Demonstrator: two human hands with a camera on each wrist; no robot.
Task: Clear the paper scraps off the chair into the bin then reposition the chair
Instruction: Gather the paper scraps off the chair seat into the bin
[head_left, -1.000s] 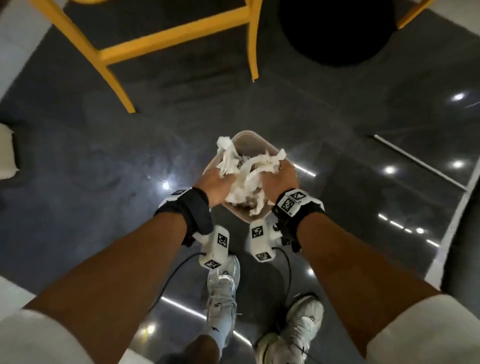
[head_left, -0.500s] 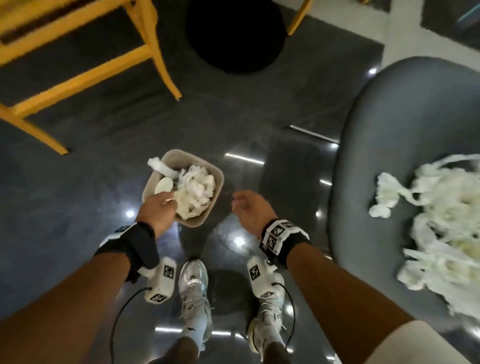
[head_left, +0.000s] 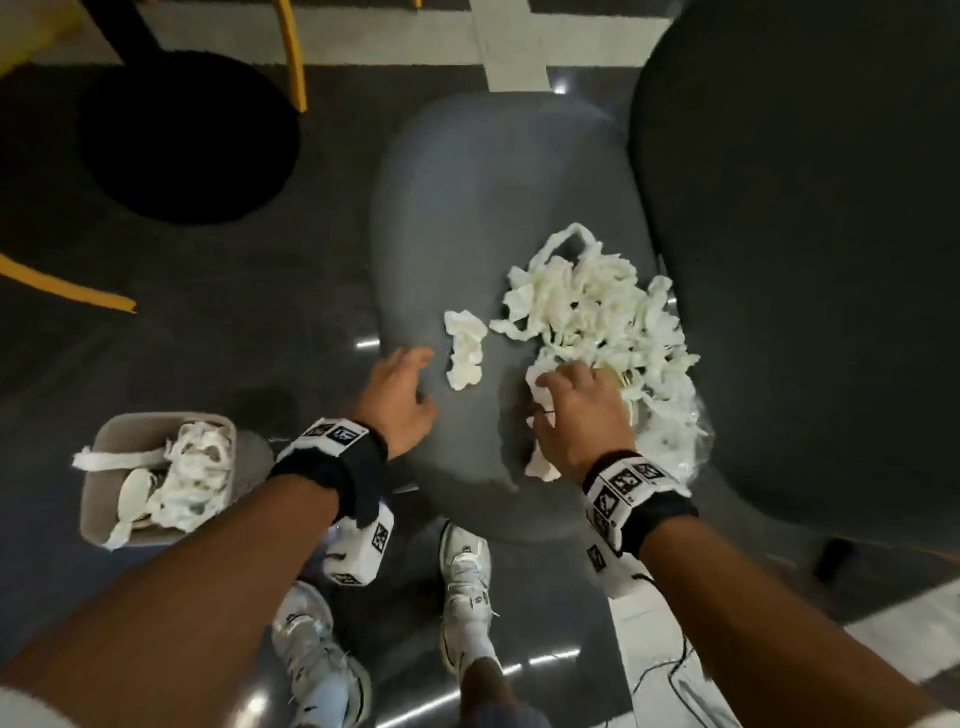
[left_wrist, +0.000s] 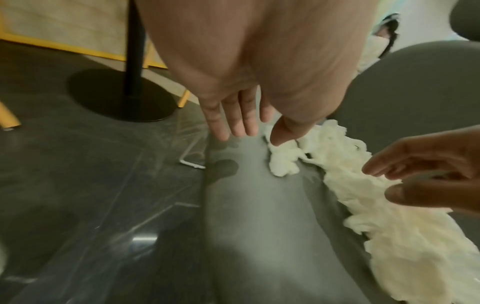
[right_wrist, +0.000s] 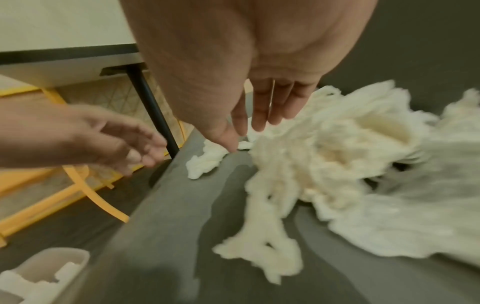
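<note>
The soft, light paper scraps (head_left: 597, 322) lie heaped by the back edge of the chair (head_left: 467, 182) seat, my left grip (head_left: 397, 400) open beside them, my right grip (head_left: 576, 421) open on them, so I'd scoop from both sides.

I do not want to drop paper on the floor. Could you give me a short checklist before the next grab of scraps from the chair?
1. Left hand free: ok, open and empty.
2. Right hand on the scrap pile: ok, fingers touch it, no grip yet.
3. Loose scrap near the left hand: ok, just beside it.
4. Bin has room: cannot tell; strips hang over its rim.
5. Chair seat cleared: not ok, much paper remains.
</note>
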